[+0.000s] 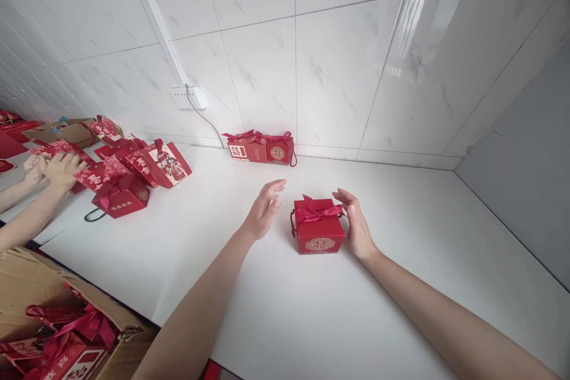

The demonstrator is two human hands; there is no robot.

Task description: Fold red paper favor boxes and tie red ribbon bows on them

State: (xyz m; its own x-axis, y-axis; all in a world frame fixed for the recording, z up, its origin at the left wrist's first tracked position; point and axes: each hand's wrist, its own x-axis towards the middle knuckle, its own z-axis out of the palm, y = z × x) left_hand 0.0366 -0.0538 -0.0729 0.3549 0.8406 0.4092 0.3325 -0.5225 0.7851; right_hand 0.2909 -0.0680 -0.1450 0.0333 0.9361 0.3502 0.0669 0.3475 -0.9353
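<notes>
A red gift box (pixel 319 231) with a gold round emblem on its front stands upright on the white table (pixel 276 309). A dark pink ribbon (pixel 318 211) is tied in a bow over its top, and a red cord loop shows at its left side. My left hand (pixel 263 212) hovers left of the box, apart from it, fingers stretched out and holding nothing. Close against the box's right side is my right hand (pixel 358 225), its fingers extended and slightly bent; whether it touches the box or ribbon I cannot tell.
Several red gift boxes (pixel 258 149) stand in a row by the tiled wall. More boxes (pixel 120 196) cluster at left, near another person's hands (pixel 60 169). A cardboard carton (pixel 27 279) of ribboned boxes is at lower left. A socket (pixel 189 97) with a cable is on the wall.
</notes>
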